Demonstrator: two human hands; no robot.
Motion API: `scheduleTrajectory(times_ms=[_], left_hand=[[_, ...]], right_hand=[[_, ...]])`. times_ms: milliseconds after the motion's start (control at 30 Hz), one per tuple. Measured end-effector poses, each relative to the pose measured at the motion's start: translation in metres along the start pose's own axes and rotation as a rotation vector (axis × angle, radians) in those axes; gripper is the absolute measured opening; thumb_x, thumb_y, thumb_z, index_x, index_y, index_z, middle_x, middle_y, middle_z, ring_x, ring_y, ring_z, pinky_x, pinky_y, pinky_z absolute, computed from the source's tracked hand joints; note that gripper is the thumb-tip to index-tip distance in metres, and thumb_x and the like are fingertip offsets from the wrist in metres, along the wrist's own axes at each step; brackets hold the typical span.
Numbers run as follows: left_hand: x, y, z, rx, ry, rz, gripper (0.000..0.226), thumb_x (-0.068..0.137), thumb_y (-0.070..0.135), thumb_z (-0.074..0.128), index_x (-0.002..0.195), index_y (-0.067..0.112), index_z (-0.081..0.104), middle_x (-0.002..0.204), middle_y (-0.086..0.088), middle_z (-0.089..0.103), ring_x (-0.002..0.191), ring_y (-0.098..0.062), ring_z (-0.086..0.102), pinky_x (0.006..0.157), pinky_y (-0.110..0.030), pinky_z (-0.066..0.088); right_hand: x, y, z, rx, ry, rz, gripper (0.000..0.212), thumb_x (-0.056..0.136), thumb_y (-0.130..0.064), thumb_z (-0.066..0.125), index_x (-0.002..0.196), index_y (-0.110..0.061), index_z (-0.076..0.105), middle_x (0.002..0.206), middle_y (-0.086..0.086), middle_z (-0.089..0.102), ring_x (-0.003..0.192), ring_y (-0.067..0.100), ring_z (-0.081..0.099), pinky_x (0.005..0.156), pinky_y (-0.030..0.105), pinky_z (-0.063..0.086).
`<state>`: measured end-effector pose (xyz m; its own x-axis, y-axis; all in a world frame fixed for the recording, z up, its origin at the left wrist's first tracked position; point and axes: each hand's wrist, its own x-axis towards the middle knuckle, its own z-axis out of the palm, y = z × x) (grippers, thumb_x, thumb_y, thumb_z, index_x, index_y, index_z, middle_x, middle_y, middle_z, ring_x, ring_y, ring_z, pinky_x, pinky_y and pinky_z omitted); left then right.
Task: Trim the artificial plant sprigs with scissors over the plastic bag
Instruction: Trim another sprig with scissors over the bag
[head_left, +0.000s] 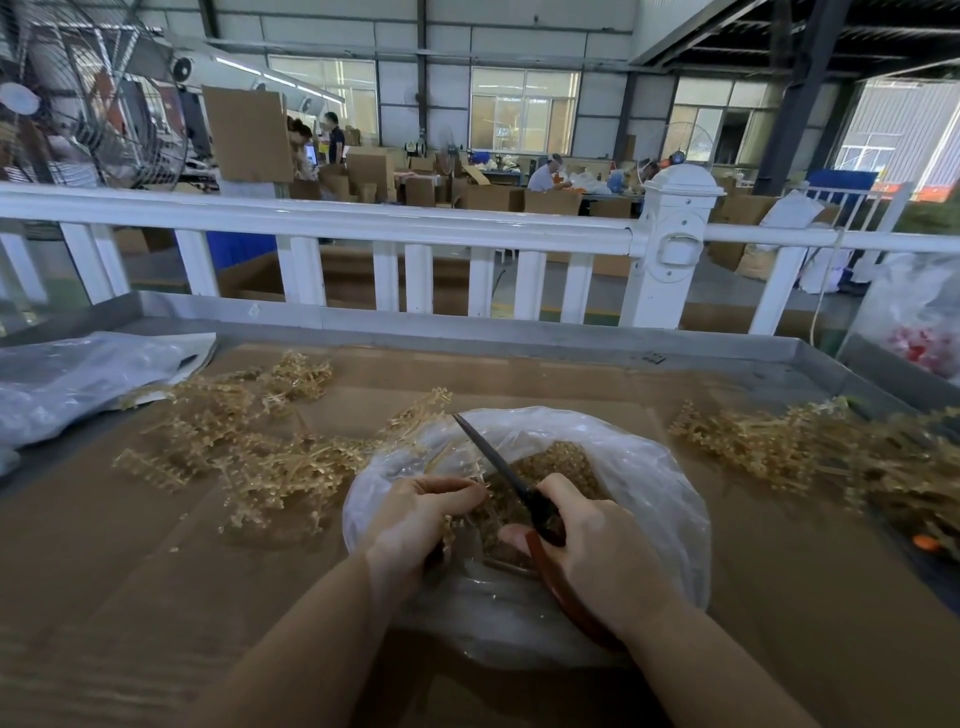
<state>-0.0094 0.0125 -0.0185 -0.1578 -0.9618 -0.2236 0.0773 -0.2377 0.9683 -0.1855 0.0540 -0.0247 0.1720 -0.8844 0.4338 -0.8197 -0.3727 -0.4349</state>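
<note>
A clear plastic bag (644, 483) lies open on the cardboard-covered table, with tan trimmings (561, 462) heaped inside. Over it, my left hand (415, 525) grips a tan artificial sprig (457, 519) by its stem end. My right hand (597, 556) holds dark scissors (493, 457) with reddish-brown handles; the blades point up and left over the bag and look closed. A pile of tan sprigs (260, 457) spreads to the left of the bag, and another pile (810, 452) lies to the right.
A second plastic bag (78, 374) lies at the table's left end. The table has a raised metal rim (467, 332), with a white fence (363, 223) behind it. A bag of red items (919, 332) stands far right. People work among cardboard boxes in the background.
</note>
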Motion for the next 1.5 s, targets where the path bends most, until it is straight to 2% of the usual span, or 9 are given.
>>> scheduleTrajectory(times_ms=[100, 300, 400, 633, 867, 1000, 1133, 1300, 1500], left_hand=[[0.001, -0.002, 0.002, 0.024, -0.058, 0.049, 0.006, 0.08, 0.017, 0.072, 0.076, 0.015, 0.077, 0.089, -0.01, 0.074, 0.089, -0.026, 0.069, 0.084, -0.039, 0.054], [-0.001, -0.007, 0.004, 0.087, -0.212, 0.128, 0.013, 0.086, 0.018, 0.064, 0.083, 0.016, 0.076, 0.092, -0.009, 0.074, 0.089, -0.021, 0.071, 0.073, -0.023, 0.054], [-0.001, -0.007, 0.0, 0.043, -0.261, 0.075, 0.016, 0.084, 0.01, 0.064, 0.087, 0.02, 0.076, 0.099, -0.012, 0.073, 0.095, -0.026, 0.069, 0.079, -0.032, 0.055], [0.0, -0.008, -0.009, 0.036, -0.149, 0.148, 0.077, 0.057, -0.001, 0.085, 0.11, 0.029, 0.038, 0.1, -0.011, 0.071, 0.089, -0.028, 0.071, 0.071, -0.039, 0.058], [0.005, -0.013, -0.008, -0.089, -0.107, 0.128, 0.052, 0.065, 0.0, 0.077, 0.109, 0.016, 0.056, 0.083, -0.01, 0.074, 0.079, -0.026, 0.072, 0.064, -0.031, 0.056], [0.007, -0.015, -0.007, -0.183, -0.091, 0.141, 0.013, 0.069, 0.005, 0.07, 0.076, 0.015, 0.076, 0.075, -0.007, 0.071, 0.069, -0.015, 0.069, 0.061, -0.025, 0.054], [0.008, -0.016, -0.005, -0.147, -0.069, 0.175, 0.011, 0.089, -0.001, 0.057, 0.093, 0.009, 0.059, 0.081, -0.008, 0.062, 0.065, -0.012, 0.066, 0.057, -0.022, 0.054], [0.001, -0.012, -0.011, 0.045, -0.155, 0.166, 0.048, 0.069, -0.001, 0.077, 0.109, 0.012, 0.052, 0.1, -0.016, 0.062, 0.079, -0.024, 0.069, 0.066, -0.031, 0.057], [0.006, -0.006, -0.006, -0.214, -0.057, 0.061, 0.051, 0.068, -0.011, 0.073, 0.108, 0.012, 0.054, 0.101, -0.017, 0.066, 0.08, -0.025, 0.07, 0.066, -0.033, 0.057]], right_hand=[[0.0, -0.002, -0.001, 0.127, 0.07, 0.055, 0.02, 0.083, -0.051, 0.063, 0.088, -0.035, 0.052, 0.064, -0.021, 0.054, 0.07, -0.009, 0.057, 0.061, 0.007, 0.041], [0.006, -0.009, -0.002, 0.27, 0.044, 0.081, 0.023, 0.08, -0.02, 0.075, 0.094, -0.031, 0.06, 0.083, -0.021, 0.062, 0.087, -0.018, 0.055, 0.074, 0.0, 0.04], [0.008, -0.008, -0.002, 0.303, 0.031, 0.108, 0.024, 0.079, -0.013, 0.075, 0.092, -0.029, 0.062, 0.083, -0.019, 0.064, 0.088, -0.014, 0.057, 0.075, 0.001, 0.042], [0.006, 0.002, 0.002, 0.351, 0.194, 0.214, 0.029, 0.08, -0.015, 0.074, 0.088, -0.038, 0.059, 0.079, -0.02, 0.067, 0.081, -0.009, 0.062, 0.067, 0.003, 0.045], [0.006, 0.008, 0.006, 0.365, 0.262, 0.219, 0.043, 0.079, -0.015, 0.075, 0.088, -0.053, 0.056, 0.092, -0.031, 0.064, 0.084, -0.008, 0.062, 0.068, 0.005, 0.047], [0.006, 0.009, 0.011, 0.333, 0.274, 0.212, 0.038, 0.079, -0.016, 0.075, 0.091, -0.047, 0.057, 0.089, -0.024, 0.066, 0.083, -0.004, 0.064, 0.069, 0.015, 0.052], [0.006, 0.008, 0.014, 0.323, 0.275, 0.212, 0.039, 0.078, -0.015, 0.075, 0.092, -0.047, 0.057, 0.087, -0.023, 0.066, 0.08, -0.003, 0.064, 0.068, 0.015, 0.052], [0.007, 0.006, 0.012, 0.333, 0.282, 0.202, 0.038, 0.078, -0.013, 0.076, 0.087, -0.045, 0.056, 0.085, -0.023, 0.067, 0.081, -0.008, 0.062, 0.066, 0.006, 0.046], [0.006, -0.002, 0.009, 0.198, 0.385, 0.157, 0.03, 0.08, -0.017, 0.076, 0.103, -0.029, 0.061, 0.078, -0.025, 0.059, 0.081, -0.012, 0.06, 0.07, 0.003, 0.045]])
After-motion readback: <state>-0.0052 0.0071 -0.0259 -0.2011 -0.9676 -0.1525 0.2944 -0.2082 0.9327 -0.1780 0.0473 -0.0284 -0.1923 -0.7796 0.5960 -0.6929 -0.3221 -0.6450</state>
